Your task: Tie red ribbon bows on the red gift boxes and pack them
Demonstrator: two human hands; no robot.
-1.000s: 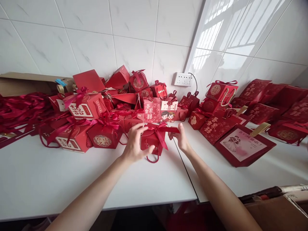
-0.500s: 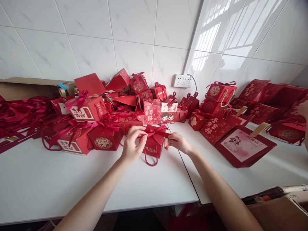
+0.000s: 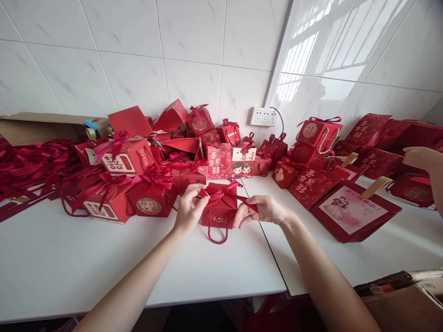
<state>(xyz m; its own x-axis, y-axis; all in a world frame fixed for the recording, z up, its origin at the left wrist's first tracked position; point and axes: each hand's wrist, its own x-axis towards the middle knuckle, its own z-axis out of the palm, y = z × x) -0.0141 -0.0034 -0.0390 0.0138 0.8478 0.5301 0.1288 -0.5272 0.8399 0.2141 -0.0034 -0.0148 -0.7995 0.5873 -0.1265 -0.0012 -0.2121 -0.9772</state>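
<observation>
While the left hand (image 3: 188, 207) pinches one side of the red ribbon (image 3: 219, 196) between thumb and forefinger, the right hand (image 3: 263, 210) grips the other side the same way, with a short tail poking out past its fingers. The right hand's remaining fingers are loosely curled by the near right side of the small box (image 3: 217, 213); whether they touch it, I cannot tell. The ribbon's long axis runs crosswise between the two pinches, its knot over the box top and a loop or tail reaching to the back right. The left fingers are nearer the knot — just beside it — and the right ones sit farther out, beyond the box's side.

The box itself stands upright on the desk (image 3: 166, 263), between the hands. Its printed front faces the wearer, and the rope handle (image 3: 217, 242) droops from that face toward the near edge. A long axis is hard to read; it looks about as deep as wide.

Farther out, a box with a round gold print (image 3: 151, 204) stands to the left and the cartoon-couple box (image 3: 242, 168) behind. To the right leans a bag with a wedding picture (image 3: 346, 210) — and beyond it, another person's hand (image 3: 420, 159).
</observation>
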